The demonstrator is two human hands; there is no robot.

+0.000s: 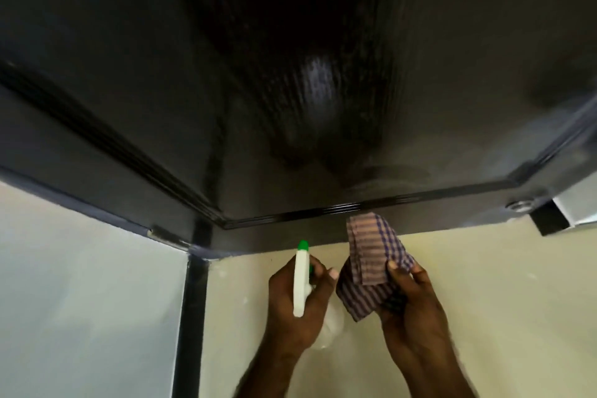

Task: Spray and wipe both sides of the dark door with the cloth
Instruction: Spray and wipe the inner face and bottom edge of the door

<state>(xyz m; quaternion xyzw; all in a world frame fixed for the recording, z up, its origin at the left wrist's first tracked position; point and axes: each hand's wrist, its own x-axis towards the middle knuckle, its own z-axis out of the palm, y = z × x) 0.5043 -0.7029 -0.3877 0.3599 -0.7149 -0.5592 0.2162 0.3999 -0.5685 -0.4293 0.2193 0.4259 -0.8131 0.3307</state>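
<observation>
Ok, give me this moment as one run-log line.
left hand: grips spray bottle, nozzle toward door | right hand: holds checked cloth near door's bottom edge | dark door: wet patch visible

Door (129, 42) runs off the top, left and right edges, so no full outline, and its surface is smeared w/ motion blur, esp. the shiny patch mid-frame. Spray bottle (300, 281): body mostly hidden behind the left hand (297, 307), only the white head and green nozzle show. Both forearms cut off at the bottom edge. Small round metal thing (519, 204) at right, too blurry to ID.
</observation>
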